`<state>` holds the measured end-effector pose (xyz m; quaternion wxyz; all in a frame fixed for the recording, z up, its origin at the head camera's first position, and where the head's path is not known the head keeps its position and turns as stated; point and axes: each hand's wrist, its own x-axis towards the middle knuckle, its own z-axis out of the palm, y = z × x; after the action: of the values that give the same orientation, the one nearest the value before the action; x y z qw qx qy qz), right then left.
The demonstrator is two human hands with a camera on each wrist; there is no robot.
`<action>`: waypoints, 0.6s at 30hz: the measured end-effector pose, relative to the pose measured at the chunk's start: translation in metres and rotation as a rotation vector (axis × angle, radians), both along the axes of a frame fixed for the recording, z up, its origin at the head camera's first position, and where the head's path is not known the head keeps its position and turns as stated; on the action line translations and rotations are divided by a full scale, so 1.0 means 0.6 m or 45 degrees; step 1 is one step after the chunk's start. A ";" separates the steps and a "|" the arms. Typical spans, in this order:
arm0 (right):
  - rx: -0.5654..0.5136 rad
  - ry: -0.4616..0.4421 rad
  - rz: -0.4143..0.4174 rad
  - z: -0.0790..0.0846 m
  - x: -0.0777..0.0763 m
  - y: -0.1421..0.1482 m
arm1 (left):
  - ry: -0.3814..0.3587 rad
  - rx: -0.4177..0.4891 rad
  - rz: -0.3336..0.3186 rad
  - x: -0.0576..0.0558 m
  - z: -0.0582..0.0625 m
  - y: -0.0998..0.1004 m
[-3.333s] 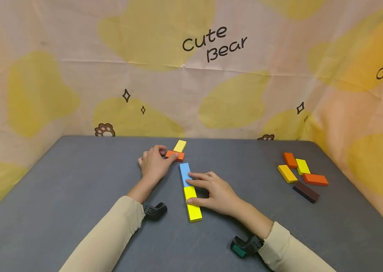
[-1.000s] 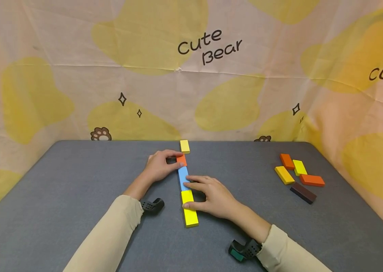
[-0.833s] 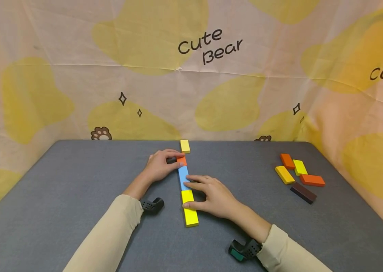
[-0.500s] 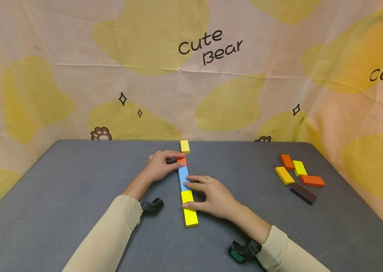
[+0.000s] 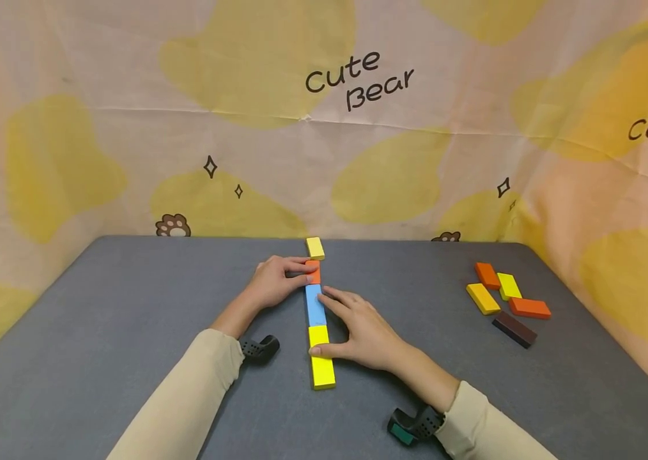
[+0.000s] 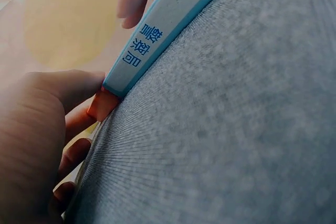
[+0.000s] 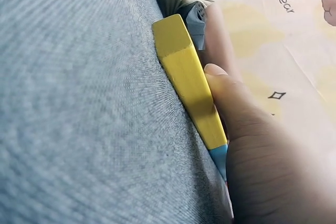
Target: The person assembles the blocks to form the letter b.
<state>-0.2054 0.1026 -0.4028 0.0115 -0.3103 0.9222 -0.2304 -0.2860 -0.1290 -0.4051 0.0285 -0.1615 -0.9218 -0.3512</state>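
Moved since the earliest frame: the orange block (image 5: 315,276), then crosswise, now lies lengthwise, touching the far end of the blue block (image 5: 315,308). The left-hand grip (image 5: 274,282) is closed, thumb and fingers pinching the orange block. The right-hand grip (image 5: 366,331) is open, fingertips at the blue block's right edge, thumb across the yellow block (image 5: 323,372) that abuts the blue block's near end. A dark brown block (image 5: 514,329) lies well right of the blue block on the bench (image 5: 128,345).
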 end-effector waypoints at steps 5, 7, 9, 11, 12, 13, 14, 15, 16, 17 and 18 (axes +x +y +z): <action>0.034 -0.003 -0.022 -0.003 -0.005 -0.002 | -0.021 0.030 0.000 0.000 0.001 -0.002; 0.043 -0.006 -0.033 -0.002 -0.007 -0.004 | -0.036 0.051 0.007 -0.001 0.003 -0.002; 0.051 -0.003 -0.045 -0.002 -0.009 -0.006 | -0.049 0.077 0.013 -0.002 0.004 -0.001; 0.058 0.000 -0.054 0.000 -0.011 -0.009 | -0.053 0.093 0.014 -0.003 0.005 -0.001; 0.057 0.000 -0.056 0.000 -0.012 -0.010 | -0.054 0.096 0.012 -0.003 0.005 -0.001; 0.057 0.001 -0.058 0.001 -0.013 -0.011 | -0.056 0.096 0.010 -0.003 0.005 -0.001; 0.056 0.000 -0.060 0.001 -0.014 -0.012 | -0.060 0.095 0.008 -0.003 0.005 -0.001; 0.052 -0.002 -0.060 0.001 -0.015 -0.012 | -0.065 0.094 0.005 -0.002 0.004 -0.001; 0.047 -0.001 -0.054 0.001 -0.017 -0.013 | -0.070 0.092 0.005 -0.002 0.004 -0.001; 0.042 -0.001 -0.047 0.001 -0.019 -0.014 | -0.078 0.093 0.006 -0.001 0.003 -0.001; 0.037 0.001 -0.036 0.000 -0.021 -0.014 | -0.083 0.092 0.008 0.000 0.003 0.000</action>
<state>-0.2180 0.0943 -0.4025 0.0124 -0.2972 0.9298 -0.2169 -0.2861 -0.1293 -0.4034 0.0053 -0.1459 -0.9095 -0.3892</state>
